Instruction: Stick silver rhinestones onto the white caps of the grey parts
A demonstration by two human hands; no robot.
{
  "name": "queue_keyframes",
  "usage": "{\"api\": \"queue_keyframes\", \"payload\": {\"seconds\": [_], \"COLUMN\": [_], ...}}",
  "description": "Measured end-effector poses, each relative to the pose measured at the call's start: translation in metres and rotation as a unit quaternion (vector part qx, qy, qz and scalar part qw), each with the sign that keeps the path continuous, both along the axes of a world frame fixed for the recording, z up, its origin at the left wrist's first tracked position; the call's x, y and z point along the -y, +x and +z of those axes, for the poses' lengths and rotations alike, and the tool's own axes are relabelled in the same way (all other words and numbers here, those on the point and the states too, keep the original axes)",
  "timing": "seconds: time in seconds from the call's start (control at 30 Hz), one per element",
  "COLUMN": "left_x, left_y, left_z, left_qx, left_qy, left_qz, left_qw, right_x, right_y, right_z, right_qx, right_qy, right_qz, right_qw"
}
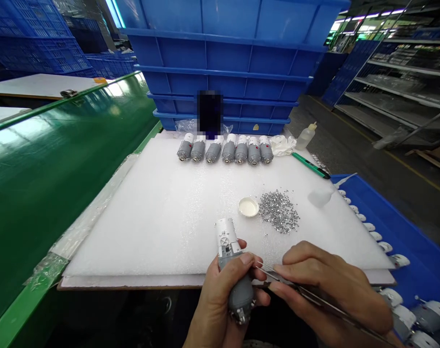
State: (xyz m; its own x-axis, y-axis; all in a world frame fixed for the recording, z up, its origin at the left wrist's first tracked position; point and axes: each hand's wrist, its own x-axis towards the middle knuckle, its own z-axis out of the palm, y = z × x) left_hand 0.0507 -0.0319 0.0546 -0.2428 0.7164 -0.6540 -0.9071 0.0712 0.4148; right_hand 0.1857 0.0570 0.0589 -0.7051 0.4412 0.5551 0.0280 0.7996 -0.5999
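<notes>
1. Head view: the unit [241, 292] sits in the person's left hand [219, 290], over the near edge of the white sheet [150, 217]. Its white end points away from the person and leans slightly left; its grey end comes back toward the person.
2. The left hand is wrapped round the grey body, palm on the left side, thumb across the upper face and fingertips showing past the right side.
3. The right hand [328, 280] is to the right of the unit, apart from it, and pinches the tweezers [310, 296] between thumb and fingers.
4. The tweezers slant left to the left fingertips, beside the unit. Whether their points grip anything is too small to tell.
5. Beyond the unit's white end stands a round dish [248, 215], and just right of it lies a loose heap of metal bits [279, 212].
6. At the sheet's far end, seven similar units [229, 151] lie in a row before stacked blue crates [234, 63].
7. Right of the row are a white wad [283, 145], a bottle [305, 137] and a green tool [311, 166].
8. More units lie in the blue bin [397, 212] on the right, past the right hand.
</notes>
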Motion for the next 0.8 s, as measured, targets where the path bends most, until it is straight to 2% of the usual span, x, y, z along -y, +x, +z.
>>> {"api": "queue_keyframes", "payload": {"seconds": [0.2,0.4,0.57,0.8], "left_x": [0.0,-0.0045,-0.0041,-0.0026], "left_y": [0.0017,0.0044,0.0061,0.0059], "left_z": [-0.003,-0.0037,0.0003,0.0026], "left_qx": [0.003,0.013,0.005,-0.033], "left_qy": [-0.026,-0.047,-0.062,-0.082], "left_qz": [0.024,0.047,0.045,0.036], "left_qw": [0.999,0.998,0.997,0.995], "right_x": [0.0041,0.0047,0.0053,0.0028], "right_y": [-0.0001,-0.0003,-0.0039,-0.0081], "right_z": [-0.0026,0.0003,-0.0013,-0.0083], "right_qx": [0.081,0.079,0.067,-0.007], "right_qy": [0.074,0.129,0.046,-0.055], "right_qz": [-0.007,0.0,-0.002,0.001], "right_qw": [0.994,0.988,0.997,0.998]}}
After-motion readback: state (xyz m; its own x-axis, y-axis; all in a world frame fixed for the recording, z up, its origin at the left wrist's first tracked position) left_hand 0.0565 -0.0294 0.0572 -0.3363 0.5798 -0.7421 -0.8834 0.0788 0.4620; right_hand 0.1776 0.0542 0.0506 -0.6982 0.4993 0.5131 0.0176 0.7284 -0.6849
